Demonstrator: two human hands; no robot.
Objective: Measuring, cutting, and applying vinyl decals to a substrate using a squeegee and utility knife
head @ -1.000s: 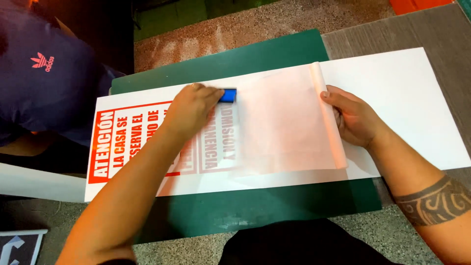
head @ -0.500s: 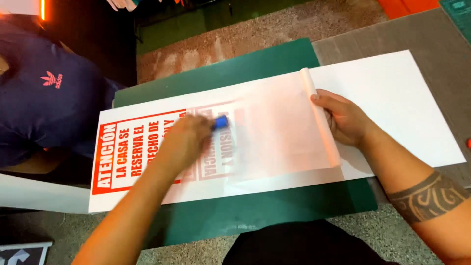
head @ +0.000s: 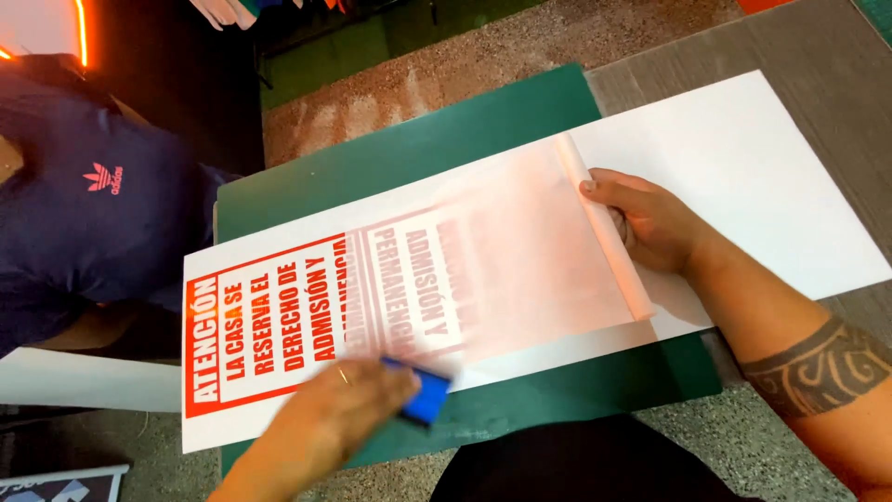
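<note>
Nearest the camera, the left hand (head: 330, 423) presses a blue squeegee (head: 426, 396) against the near edge of a white sign board (head: 771, 177), fingers (head: 395, 381) curled tight over the tool so that only its blue end pokes out past them. The hand is blurred. Just beyond those fingers lies the translucent film sheet (head: 530, 270), spread flat over the board's red-and-white printed panel (head: 269, 325); its long axis runs away from the squeegee toward the far right, following the board's length.

At the film's far-right end the loose material curls up into a rolled edge (head: 604, 228). There the right hand (head: 655, 223) rests on the bare white board, its fingers (head: 604, 191) closed lightly on that roll, thumb side under it. The left hand is the one nearer the stuck-down print; the right holds the unstuck end, well apart from the squeegee.

Under the board sits a dark green cutting mat (head: 418, 153), itself on a grey desk (head: 818, 42). Farther off, to the left of the fingers, a seated person in a dark blue shirt (head: 93, 204) is partly in view, beside a speckled floor (head: 465, 65).
</note>
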